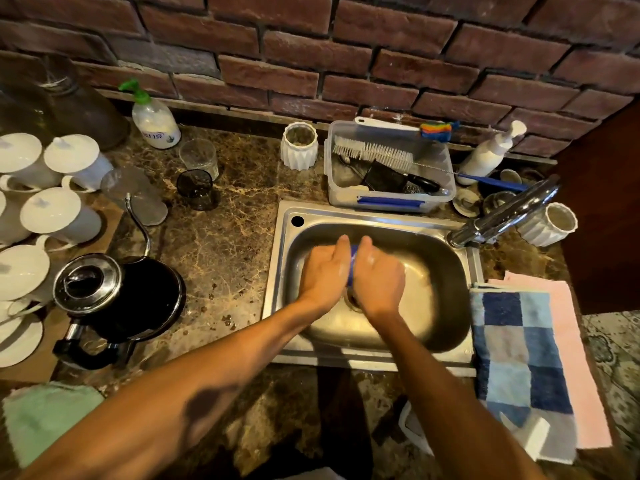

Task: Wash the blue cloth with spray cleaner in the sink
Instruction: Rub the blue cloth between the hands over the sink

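I am pressing the blue cloth (pixel 353 265) between my two hands over the middle of the sink (pixel 381 223), just above the drain. My left hand (pixel 323 271) is closing on it from one side and my right hand (pixel 379 277) from the other, so only a narrow blue strip is showing between my palms. Both are gripping the cloth, fingers pointing away from me toward the back of the basin.

The cloth is looking soft and limp, bunched into a small wad, and I am judging it wet and light. Something shiny is sitting on my knuckles, maybe water or suds; I cannot tell which. A wet wad like this is likely to slip, so I am thinking the best hold is around its bunched middle with the full palms, not at a corner with the fingertips. It should take hard squeezing and rubbing without harm.

I am not seeing any water running from the tap (pixel 502 216), which is standing at the sink's far right corner. I am not making out a spray cleaner; two pump bottles are standing on the bench, one with a green top (pixel 154 121) and one white (pixel 488 154). A checked towel (pixel 519 358) is lying just beside the sink on my right.
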